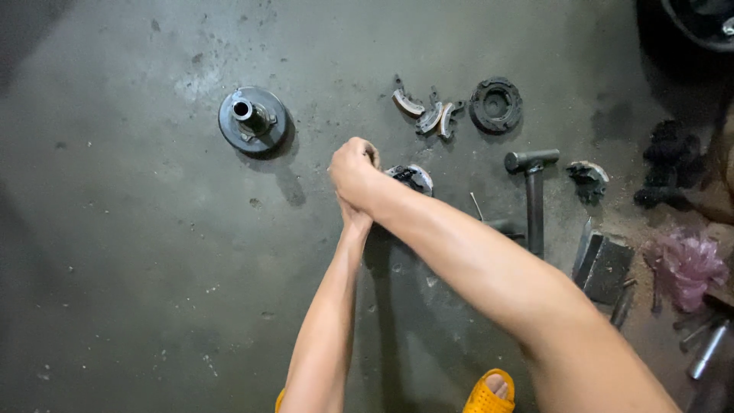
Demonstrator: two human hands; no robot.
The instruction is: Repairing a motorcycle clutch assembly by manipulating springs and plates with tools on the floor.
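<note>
workshop: hammer [533, 191], greasy clutch parts [430, 115]

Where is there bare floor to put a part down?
Bare: grey concrete floor left of the forearms, below the round flanged hub. Crowded: right side, around the curved brake shoes, steel hammer and pink plastic bag.

Grey concrete floor [138, 291] fills the frame, oil-stained and speckled, darker shadow upper left corner, grit lower right edge

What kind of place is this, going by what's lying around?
Probably a small repair workshop, with the work done on a stained concrete floor. Greasy curved shoe parts, a round hub with a shaft and a hammer lie spread around the hands.
</note>
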